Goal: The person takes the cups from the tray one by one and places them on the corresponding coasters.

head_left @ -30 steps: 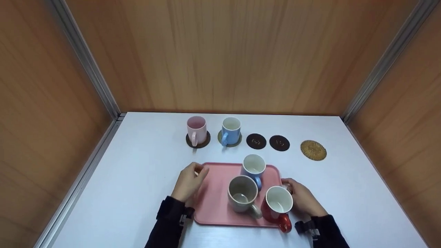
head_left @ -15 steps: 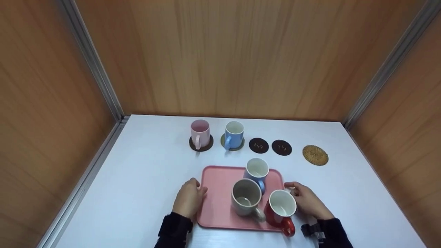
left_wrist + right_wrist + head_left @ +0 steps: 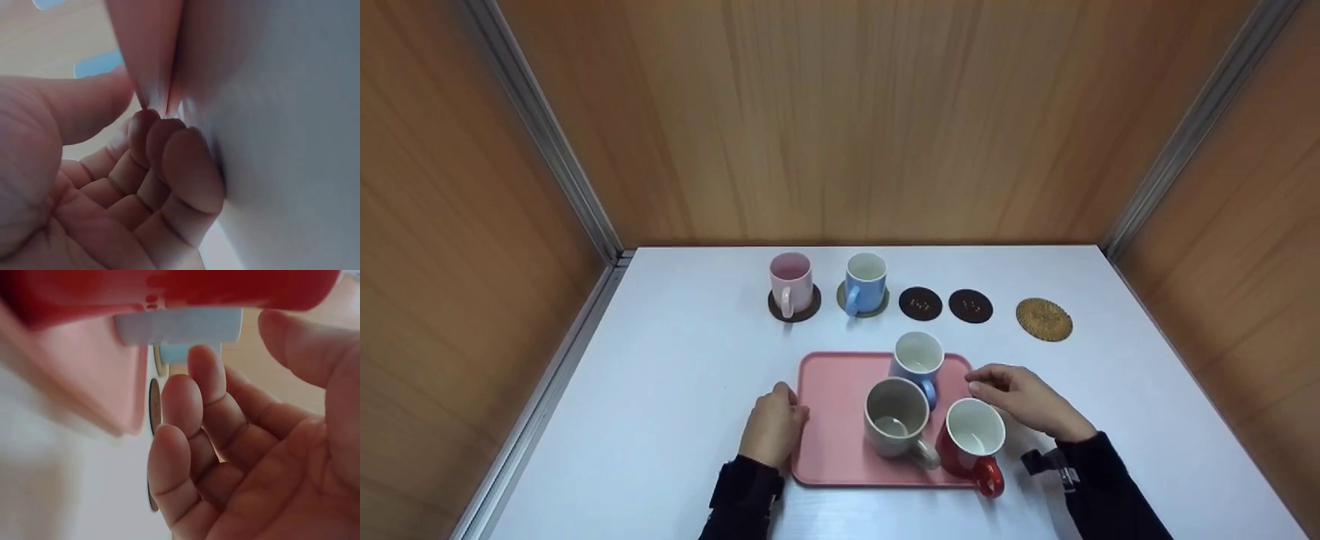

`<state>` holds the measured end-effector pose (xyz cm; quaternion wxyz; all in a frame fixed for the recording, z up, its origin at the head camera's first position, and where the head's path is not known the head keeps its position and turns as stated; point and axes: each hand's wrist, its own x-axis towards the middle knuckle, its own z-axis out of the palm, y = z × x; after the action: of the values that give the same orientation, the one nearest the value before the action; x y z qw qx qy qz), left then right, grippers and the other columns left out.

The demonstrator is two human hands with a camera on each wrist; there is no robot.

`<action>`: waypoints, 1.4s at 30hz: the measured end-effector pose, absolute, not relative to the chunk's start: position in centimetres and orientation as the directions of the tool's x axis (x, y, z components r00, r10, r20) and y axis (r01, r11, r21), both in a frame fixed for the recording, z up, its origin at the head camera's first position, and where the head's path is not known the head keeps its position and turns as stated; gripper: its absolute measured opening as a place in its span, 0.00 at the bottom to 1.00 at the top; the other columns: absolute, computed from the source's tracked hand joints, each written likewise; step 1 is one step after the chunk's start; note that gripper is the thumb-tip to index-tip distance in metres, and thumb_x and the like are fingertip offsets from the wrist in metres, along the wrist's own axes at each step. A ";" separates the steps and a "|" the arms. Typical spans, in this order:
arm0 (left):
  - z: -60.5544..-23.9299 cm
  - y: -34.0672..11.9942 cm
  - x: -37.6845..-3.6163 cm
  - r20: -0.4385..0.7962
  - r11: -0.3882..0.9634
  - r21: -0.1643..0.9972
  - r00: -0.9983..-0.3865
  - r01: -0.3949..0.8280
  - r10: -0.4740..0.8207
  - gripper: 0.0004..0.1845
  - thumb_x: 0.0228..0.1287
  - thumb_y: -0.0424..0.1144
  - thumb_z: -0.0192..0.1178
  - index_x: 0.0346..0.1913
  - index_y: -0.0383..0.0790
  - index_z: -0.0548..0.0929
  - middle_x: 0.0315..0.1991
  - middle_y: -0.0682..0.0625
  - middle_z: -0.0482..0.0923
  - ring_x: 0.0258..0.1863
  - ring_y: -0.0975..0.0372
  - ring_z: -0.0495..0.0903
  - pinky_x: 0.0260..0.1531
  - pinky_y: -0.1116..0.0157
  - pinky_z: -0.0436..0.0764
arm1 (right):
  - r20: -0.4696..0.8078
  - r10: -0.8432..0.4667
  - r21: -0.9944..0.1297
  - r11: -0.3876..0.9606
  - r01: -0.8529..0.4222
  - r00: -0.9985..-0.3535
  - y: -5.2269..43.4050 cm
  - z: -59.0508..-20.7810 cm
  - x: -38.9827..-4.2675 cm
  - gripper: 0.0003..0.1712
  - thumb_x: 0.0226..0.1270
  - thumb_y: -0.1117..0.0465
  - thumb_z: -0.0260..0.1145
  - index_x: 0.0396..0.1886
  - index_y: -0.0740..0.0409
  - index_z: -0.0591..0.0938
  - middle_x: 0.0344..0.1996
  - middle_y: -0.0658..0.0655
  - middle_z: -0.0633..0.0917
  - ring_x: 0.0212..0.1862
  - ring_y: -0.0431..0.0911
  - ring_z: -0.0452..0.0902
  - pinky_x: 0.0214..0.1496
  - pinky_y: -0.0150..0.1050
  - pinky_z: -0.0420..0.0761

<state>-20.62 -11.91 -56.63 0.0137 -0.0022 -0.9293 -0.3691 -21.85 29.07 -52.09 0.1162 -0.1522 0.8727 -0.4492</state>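
Observation:
In the head view, my left hand [image 3: 771,427] holds the left edge of a pink tray [image 3: 832,420]; the left wrist view shows the thumb above the rim and curled fingertips [image 3: 188,163] at its underside. My right hand [image 3: 1031,397] hovers by the tray's back right, fingers loosely bent and nothing in them. A red mug [image 3: 952,454] with white inside stands at the front right of the tray, its handle past the edge. Beside it are a grey mug [image 3: 885,442] and, behind, a light blue mug [image 3: 915,373].
Along the back of the white table [image 3: 682,330], a pink mug [image 3: 793,289] stands on a dark coaster and a blue mug [image 3: 868,292] on a greenish one. Two dark coasters [image 3: 920,304] and a woven tan coaster [image 3: 1043,320] lie to the right. Wooden panels surround the table.
My left hand has moved from near the tray's back left corner to the middle of its left edge. My right hand has come off the right edge and shifted toward the back.

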 end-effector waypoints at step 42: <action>-56.8 -12.1 -20.4 0.127 0.752 0.651 -0.992 0.102 0.025 0.05 0.69 0.29 0.67 0.42 0.31 0.80 0.35 0.39 0.87 0.34 0.52 0.87 0.35 0.55 0.86 | -0.151 -0.526 -0.763 0.600 -0.239 -0.837 25.1 -52.1 -25.9 0.20 0.81 0.51 0.65 0.33 0.61 0.85 0.28 0.46 0.77 0.35 0.38 0.72 0.41 0.31 0.72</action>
<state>-20.43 -12.06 -56.85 0.0550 -0.0341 -0.9344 -0.3504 -25.93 25.13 -52.11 0.1839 -0.2187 0.8753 -0.3901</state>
